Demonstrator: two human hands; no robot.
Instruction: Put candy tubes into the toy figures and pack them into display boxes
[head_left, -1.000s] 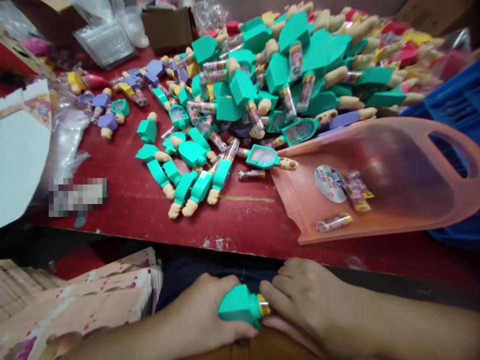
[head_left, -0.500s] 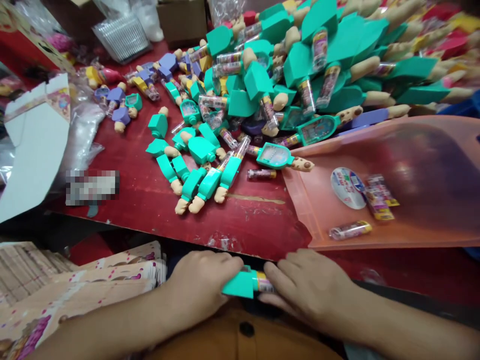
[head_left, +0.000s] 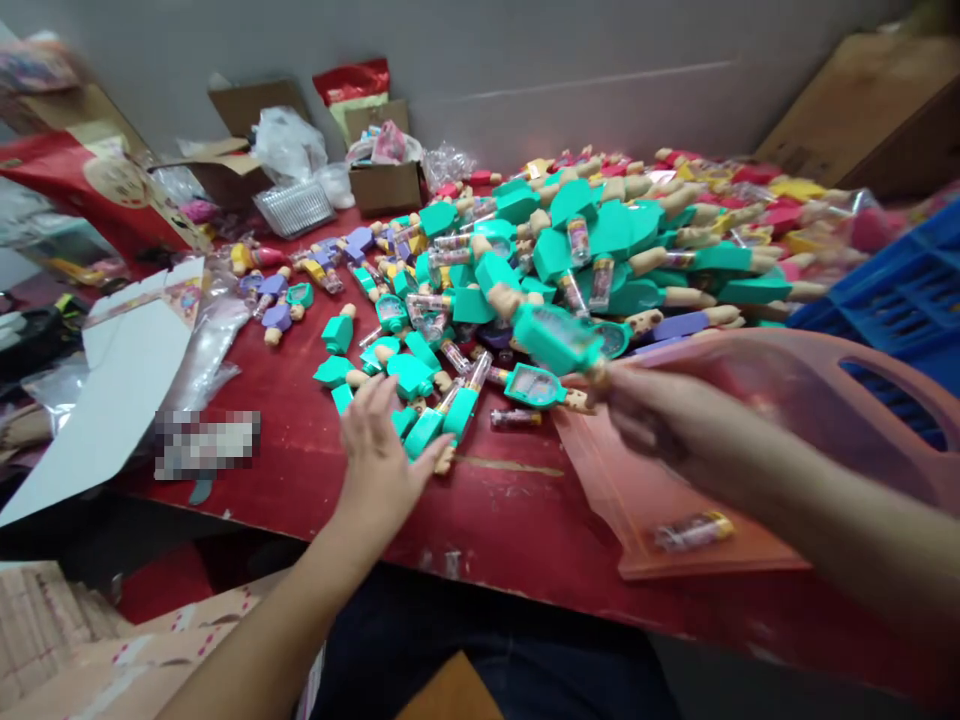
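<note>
In the head view my right hand [head_left: 649,405] is raised over the pile and blurred by motion. Its fingers are closed round one end of a teal plastic toy [head_left: 556,335], which has a clear window and a beige knobbed tip pointing up and left. My left hand [head_left: 381,455] reaches to the small teal toys at the front of the pile, fingers apart and nothing held in them. Close by its thumb lies a teal toy with a clear tube [head_left: 461,410]. A loose candy-filled tube [head_left: 516,418] rests on the red table between the hands.
A large pile of teal toys [head_left: 622,225] spreads across the red table [head_left: 510,510]. At right stand an orange translucent tray [head_left: 600,465], holding a tube [head_left: 694,532], and a blue crate [head_left: 892,310]. White cardboard [head_left: 142,370] lies left, printed cartons [head_left: 187,645] below.
My hands have parted from the toy they both held near my lap. The right has carried a teal toy up over the pile; the left has moved to the small toys. The view has tilted up.
</note>
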